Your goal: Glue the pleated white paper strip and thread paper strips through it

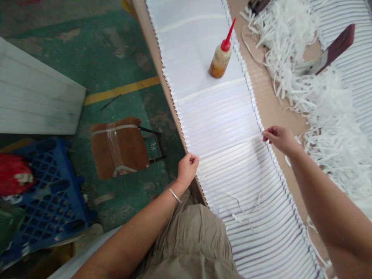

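A long white pleated sheet (229,128) runs away from me along the table, with small white tabs along both edges. Across its pleats, a thin white strip (229,146) spans from one edge to the other. At the left edge my left hand (188,167) pinches the strip's end between closed fingers. My right hand (277,136) is closed in a pinch on the other end, at the right edge. Farther up, a squeeze bottle (221,60) with a red nozzle and amber liquid stands on the sheet. Loose white scraps (242,215) lie on the pleats nearer to me.
To the right, a heap of shredded white strips (322,104) covers brown cardboard (263,87); a blade with a dark handle (337,48) rests there. Beyond lies another pleated sheet (343,23). On the green floor at left are a padded stool (119,147) and a blue pallet (49,193).
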The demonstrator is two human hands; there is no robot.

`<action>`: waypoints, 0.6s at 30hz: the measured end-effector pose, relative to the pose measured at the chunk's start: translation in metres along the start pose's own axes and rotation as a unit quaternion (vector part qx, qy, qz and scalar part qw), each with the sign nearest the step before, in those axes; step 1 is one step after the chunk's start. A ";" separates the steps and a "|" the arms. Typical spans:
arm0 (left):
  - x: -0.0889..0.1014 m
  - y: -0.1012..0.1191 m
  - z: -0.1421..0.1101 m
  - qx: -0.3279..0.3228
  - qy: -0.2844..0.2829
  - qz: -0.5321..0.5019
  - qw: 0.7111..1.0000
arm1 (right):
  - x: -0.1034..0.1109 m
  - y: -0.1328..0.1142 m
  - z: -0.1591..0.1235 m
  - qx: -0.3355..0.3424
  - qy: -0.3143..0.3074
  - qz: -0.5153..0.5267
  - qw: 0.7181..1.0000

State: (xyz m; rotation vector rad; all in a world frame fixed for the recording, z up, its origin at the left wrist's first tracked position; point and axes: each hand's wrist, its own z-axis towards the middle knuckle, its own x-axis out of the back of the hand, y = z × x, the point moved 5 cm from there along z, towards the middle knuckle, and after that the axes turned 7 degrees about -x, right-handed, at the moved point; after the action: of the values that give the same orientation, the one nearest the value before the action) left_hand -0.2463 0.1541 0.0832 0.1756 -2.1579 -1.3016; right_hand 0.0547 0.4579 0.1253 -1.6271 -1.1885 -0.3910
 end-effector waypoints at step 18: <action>-0.005 0.000 0.004 0.004 -0.006 0.064 0.998 | -0.026 0.002 0.017 -0.053 0.096 0.011 0.994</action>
State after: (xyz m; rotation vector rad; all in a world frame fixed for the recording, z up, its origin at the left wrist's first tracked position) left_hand -0.2442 0.1590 0.0796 0.0312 -2.1467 -1.2243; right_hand 0.0394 0.4596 0.0980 -1.6506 -1.0186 -0.5908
